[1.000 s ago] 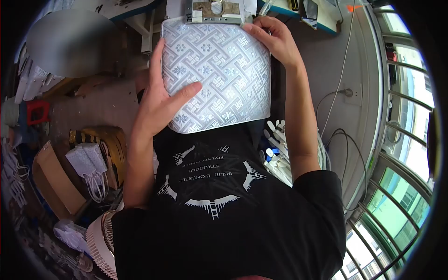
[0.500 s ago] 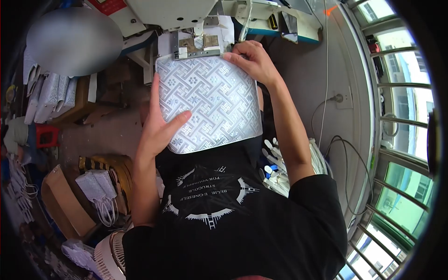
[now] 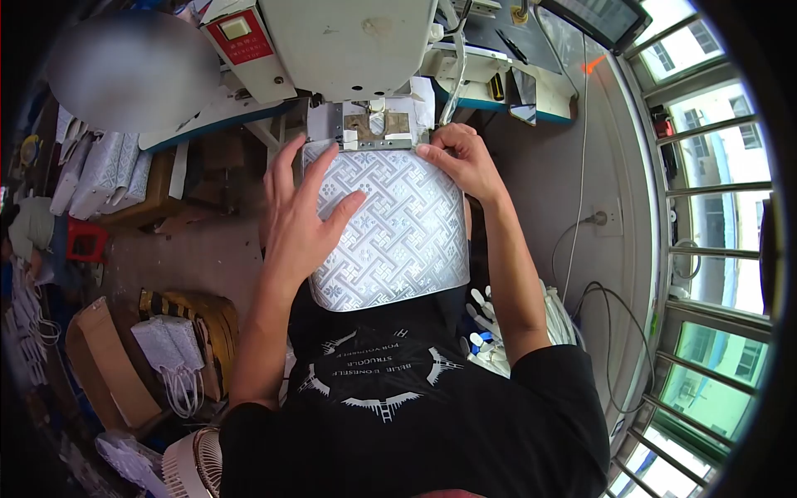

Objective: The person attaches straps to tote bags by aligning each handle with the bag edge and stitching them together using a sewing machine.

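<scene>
Left hand [image 3: 303, 216]: open, my fingers and thumb spread over the upper left of a silvery-white, round-cornered panel with grey lattice pattern [image 3: 390, 236].
Right hand [image 3: 461, 162]: at the panel's top right corner, fingers curled; I cannot tell whether they pinch it.
Patterned panel: above my lap, its top edge against a flat grey metal frame [image 3: 383, 145].
Machine: large off-white metal head [image 3: 349, 46] over the frame.
Right-hand worktop: pale, teal-edged [image 3: 552, 103].
</scene>
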`<state>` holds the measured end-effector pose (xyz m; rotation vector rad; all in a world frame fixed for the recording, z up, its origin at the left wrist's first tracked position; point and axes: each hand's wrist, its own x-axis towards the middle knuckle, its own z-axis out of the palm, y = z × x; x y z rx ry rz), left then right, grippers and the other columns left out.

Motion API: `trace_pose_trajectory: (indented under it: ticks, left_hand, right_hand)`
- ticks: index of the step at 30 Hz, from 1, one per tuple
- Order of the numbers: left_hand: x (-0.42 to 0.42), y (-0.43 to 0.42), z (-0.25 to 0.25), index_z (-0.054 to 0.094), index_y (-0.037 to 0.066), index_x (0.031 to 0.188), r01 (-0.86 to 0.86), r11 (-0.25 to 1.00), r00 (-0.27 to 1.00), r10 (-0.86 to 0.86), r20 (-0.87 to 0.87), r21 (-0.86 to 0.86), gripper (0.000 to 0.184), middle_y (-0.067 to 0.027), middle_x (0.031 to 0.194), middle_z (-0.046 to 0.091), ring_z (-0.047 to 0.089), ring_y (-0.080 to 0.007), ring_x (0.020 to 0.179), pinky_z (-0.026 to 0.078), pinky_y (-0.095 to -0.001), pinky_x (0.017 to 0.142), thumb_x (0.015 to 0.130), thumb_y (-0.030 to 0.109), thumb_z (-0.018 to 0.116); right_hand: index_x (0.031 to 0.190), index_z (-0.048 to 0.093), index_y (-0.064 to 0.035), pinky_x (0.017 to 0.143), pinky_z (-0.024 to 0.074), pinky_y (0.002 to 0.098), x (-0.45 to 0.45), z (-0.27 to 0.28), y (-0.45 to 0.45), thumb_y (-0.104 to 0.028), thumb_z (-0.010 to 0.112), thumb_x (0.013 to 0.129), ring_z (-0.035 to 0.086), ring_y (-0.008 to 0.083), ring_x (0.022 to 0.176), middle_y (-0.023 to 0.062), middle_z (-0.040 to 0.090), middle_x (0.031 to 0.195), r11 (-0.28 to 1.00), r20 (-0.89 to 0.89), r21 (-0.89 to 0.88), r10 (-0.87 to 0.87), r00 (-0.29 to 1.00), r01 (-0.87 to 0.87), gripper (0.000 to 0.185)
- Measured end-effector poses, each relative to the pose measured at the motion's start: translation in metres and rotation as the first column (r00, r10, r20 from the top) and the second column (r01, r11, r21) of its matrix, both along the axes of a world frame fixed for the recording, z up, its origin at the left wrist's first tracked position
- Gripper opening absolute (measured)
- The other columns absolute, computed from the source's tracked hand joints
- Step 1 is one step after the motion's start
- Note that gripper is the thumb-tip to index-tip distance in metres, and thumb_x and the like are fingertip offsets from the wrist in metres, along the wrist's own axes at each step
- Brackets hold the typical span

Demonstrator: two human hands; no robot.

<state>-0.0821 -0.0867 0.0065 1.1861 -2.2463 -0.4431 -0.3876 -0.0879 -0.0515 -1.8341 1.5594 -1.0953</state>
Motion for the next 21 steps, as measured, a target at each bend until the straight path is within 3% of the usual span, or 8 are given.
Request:
trace_pose_trajectory:
  ticks: [4, 11, 14, 15, 18, 21]
  left_hand:
    - [-0.028, -0.035, -0.004, 0.068, 0.012, 0.136, 0.056, 0.990, 0.998, -0.056, 0.007, -0.128, 0.052, -0.0178, 0.145, 0.051, 0.049, -0.0401, 0.130, 0.040, -0.0509, 0.112, 0.094, 0.042, 0.075]
    - [-0.048, -0.044, -0.005, 0.067, 0.012, 0.137, 0.095, 0.970, 0.985, -0.058, 0.164, -0.225, 0.050, -0.0150, 0.138, 0.056, 0.051, -0.0362, 0.128, 0.040, -0.0499, 0.111, 0.098, 0.042, 0.069]
    - [-0.051, -0.044, -0.006, 0.068, 0.012, 0.135, 0.102, 0.965, 0.978, -0.052, 0.201, -0.244, 0.049, -0.0140, 0.136, 0.058, 0.052, -0.0348, 0.127, 0.040, -0.0496, 0.110, 0.097, 0.043, 0.069]
    - [-0.053, -0.045, -0.006, 0.068, 0.011, 0.133, 0.104, 0.958, 0.975, -0.047, 0.215, -0.266, 0.049, -0.0134, 0.134, 0.060, 0.052, -0.0339, 0.126, 0.040, -0.0494, 0.109, 0.097, 0.043, 0.069]
    - [-0.055, -0.047, -0.002, 0.069, 0.011, 0.131, 0.107, 0.946, 0.974, -0.038, 0.224, -0.305, 0.048, -0.0129, 0.133, 0.062, 0.053, -0.0330, 0.125, 0.040, -0.0494, 0.109, 0.096, 0.043, 0.069]
    - [-0.055, -0.045, -0.004, 0.069, 0.010, 0.131, 0.088, 0.950, 0.978, -0.026, 0.206, -0.299, 0.048, -0.0130, 0.133, 0.062, 0.053, -0.0328, 0.124, 0.040, -0.0497, 0.109, 0.096, 0.043, 0.069]
  right_hand:
    - [0.076, 0.064, -0.0012, 0.081, 0.0424, 0.0350, 0.000, 0.003, 0.002, -0.028, 0.081, 0.092, 0.054, 0.0194, 0.079, 0.0056, 0.061, 0.077, 1.000, -0.021, 0.009, 0.004, 1.000, -0.004, 0.035]
    - [0.082, 0.068, -0.0001, 0.075, 0.0472, 0.0338, 0.002, 0.022, -0.001, -0.025, 0.081, 0.092, 0.057, 0.0184, 0.076, 0.0068, 0.063, 0.078, 0.999, -0.062, 0.054, -0.007, 0.998, 0.011, 0.030]
    - [0.097, 0.071, 0.0000, 0.074, 0.0526, 0.0372, 0.012, 0.042, -0.023, -0.017, 0.080, 0.090, 0.064, 0.0232, 0.078, 0.0110, 0.066, 0.084, 0.960, 0.041, -0.228, -0.159, 0.986, 0.164, 0.021]
    - [0.097, 0.071, 0.0000, 0.074, 0.0526, 0.0372, 0.017, 0.048, -0.031, -0.017, 0.080, 0.090, 0.064, 0.0232, 0.078, 0.0110, 0.066, 0.084, 0.959, 0.044, -0.229, -0.159, 0.986, 0.165, 0.021]
    - [0.103, 0.068, -0.0025, 0.075, 0.0539, 0.0434, 0.031, 0.065, -0.062, -0.013, 0.075, 0.089, 0.066, 0.0372, 0.079, 0.0144, 0.069, 0.093, 0.961, -0.259, -0.265, 0.004, 0.966, -0.075, 0.019]
    - [0.106, 0.069, -0.0041, 0.078, 0.0546, 0.0456, 0.034, 0.064, -0.072, -0.010, 0.073, 0.089, 0.066, 0.0403, 0.082, 0.0145, 0.069, 0.097, 0.964, -0.315, -0.256, -0.007, 0.949, -0.078, 0.018]
